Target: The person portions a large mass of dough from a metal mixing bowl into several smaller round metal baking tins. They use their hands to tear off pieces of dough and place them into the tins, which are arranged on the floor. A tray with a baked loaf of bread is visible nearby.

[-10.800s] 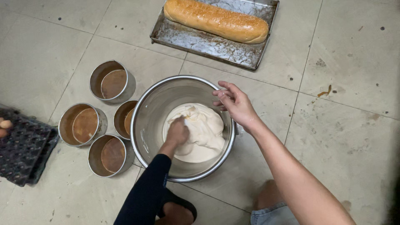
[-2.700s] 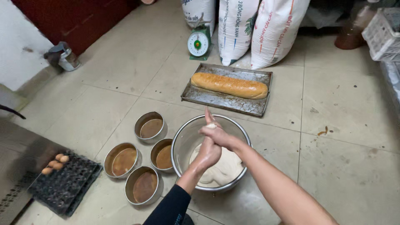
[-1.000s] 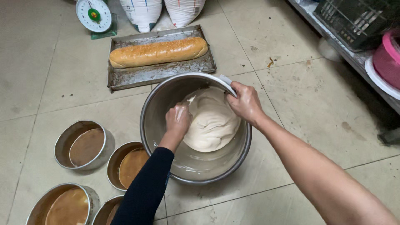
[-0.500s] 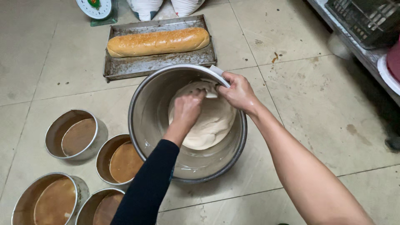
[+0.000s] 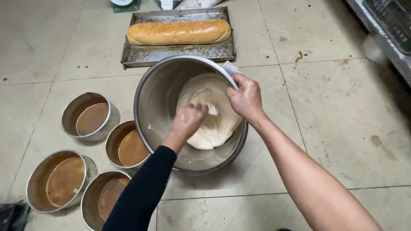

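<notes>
- Dough (image 5: 212,113): a pale, soft lump lying inside the big steel bowl (image 5: 154,111), heaped against the bowl's far-right wall. It holds together as one mass, so the mixing looks largely done; smears on the bowl's near wall suggest some scraping is left.
- Left hand (image 5: 188,121): in a dark sleeve, closed into the dough near the bowl's centre, fingers sunk in the lump. I judge it to be working or gathering the dough, not lifting it out.
- Right hand (image 5: 246,98): clamped on the bowl's far-right rim, apparently together with a white scraper (image 5: 230,68) that sticks up past the rim; how firmly the scraper is held I cannot tell.
- Four round tins (image 5: 85,117), left of the bowl on the tiled floor (image 5: 342,111), look greased or lined and hold no dough, so portioning appears not yet begun.
- Baked loaf (image 5: 179,32) on a metal tray (image 5: 141,54), just beyond the bowl.
- Against the frame half a second earlier: the left hand has moved from the dough's far edge by the scraper toward the bowl's middle; the right hand keeps its grip on the rim; the view has drifted so that the bowl sits more centrally.
</notes>
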